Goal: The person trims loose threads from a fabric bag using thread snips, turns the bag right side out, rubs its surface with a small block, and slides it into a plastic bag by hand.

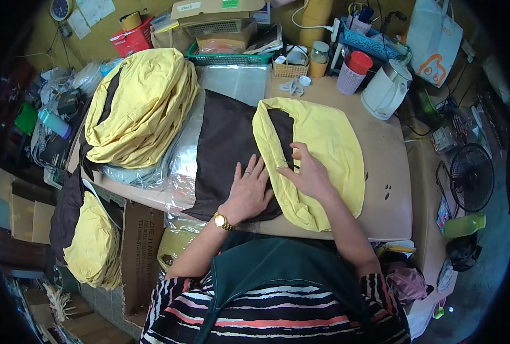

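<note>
A black fabric piece [223, 137] lies spread on the work table, and my left hand [246, 189] rests flat on its lower right part, fingers stretched out. Overlapping its right edge is a yellow cloth piece [332, 135] with a gathered rim and a dark slit, perhaps a bag. Over that slit is my right hand [309, 175], its thumb and forefinger apart; nothing shows between them. Whether its fingertips touch the cloth I cannot tell. To the left sits a thick stack of yellow cloth pieces [140, 109] with black parts showing.
Clear plastic sheets [235, 80] lie beneath the black fabric. Along the back stand a green basket [229, 59], a jar [318, 60], a red cup [359, 62] and a white kettle [385, 89]. More yellow cloth [91, 246] hangs at the left edge; a black fan [471, 178] stands right.
</note>
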A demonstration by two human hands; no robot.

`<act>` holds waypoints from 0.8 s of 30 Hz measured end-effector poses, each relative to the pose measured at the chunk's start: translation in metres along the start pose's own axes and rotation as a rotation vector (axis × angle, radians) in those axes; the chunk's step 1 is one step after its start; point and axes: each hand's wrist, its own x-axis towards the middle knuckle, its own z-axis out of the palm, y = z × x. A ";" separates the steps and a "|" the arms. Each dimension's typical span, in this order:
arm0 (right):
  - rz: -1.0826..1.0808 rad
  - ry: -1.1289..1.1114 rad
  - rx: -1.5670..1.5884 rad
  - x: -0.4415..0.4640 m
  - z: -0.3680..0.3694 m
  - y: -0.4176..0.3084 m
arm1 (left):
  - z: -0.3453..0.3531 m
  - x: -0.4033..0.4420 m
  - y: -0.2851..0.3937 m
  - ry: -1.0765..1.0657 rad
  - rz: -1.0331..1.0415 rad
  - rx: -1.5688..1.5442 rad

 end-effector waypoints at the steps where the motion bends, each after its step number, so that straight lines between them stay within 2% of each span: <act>1: -0.088 0.015 -0.039 0.008 0.005 0.002 | -0.003 0.005 -0.009 0.002 0.006 0.005; 3: -0.052 0.195 -0.117 0.035 -0.004 0.036 | -0.016 0.018 -0.041 0.100 -0.127 0.152; 5: 0.131 0.486 -0.249 0.064 -0.037 0.074 | -0.025 0.034 -0.083 0.378 -0.325 -0.025; 7: 0.302 0.553 -0.368 0.092 -0.056 0.152 | -0.016 0.045 -0.127 0.519 -0.566 -0.120; 8: 0.306 0.553 -0.363 0.091 -0.060 0.148 | -0.008 0.049 -0.145 0.516 -0.564 -0.116; 10: 0.281 0.338 0.132 0.095 -0.077 0.132 | -0.006 0.062 -0.167 0.379 -0.478 -0.451; 11: 0.196 0.476 0.192 0.108 -0.086 0.140 | -0.008 0.064 -0.173 0.380 -0.476 -0.452; 13: 0.017 0.542 0.562 0.117 -0.130 0.165 | -0.037 0.069 -0.165 0.654 -0.381 -1.145; 14: -0.073 0.460 0.872 0.109 -0.159 0.162 | -0.061 0.069 -0.149 0.740 -0.300 -1.257; 16: -0.379 0.501 1.068 0.075 -0.190 0.125 | -0.100 0.060 -0.117 0.829 -0.172 -1.470; 17: -0.345 0.608 1.075 0.055 -0.195 0.100 | -0.101 0.052 -0.115 0.831 -0.171 -1.473; 19: -0.212 0.580 1.123 0.029 -0.204 0.142 | -0.100 0.029 -0.113 0.589 -0.028 -1.211; 21: -0.117 0.457 0.750 -0.003 -0.198 0.194 | -0.107 0.005 -0.094 0.293 -0.216 -0.903; 23: 0.052 0.355 0.614 -0.033 -0.171 0.210 | -0.077 -0.008 -0.107 0.133 0.049 -0.719; 24: 0.089 0.273 0.644 -0.047 -0.159 0.216 | -0.061 -0.015 -0.109 0.042 -0.025 -0.706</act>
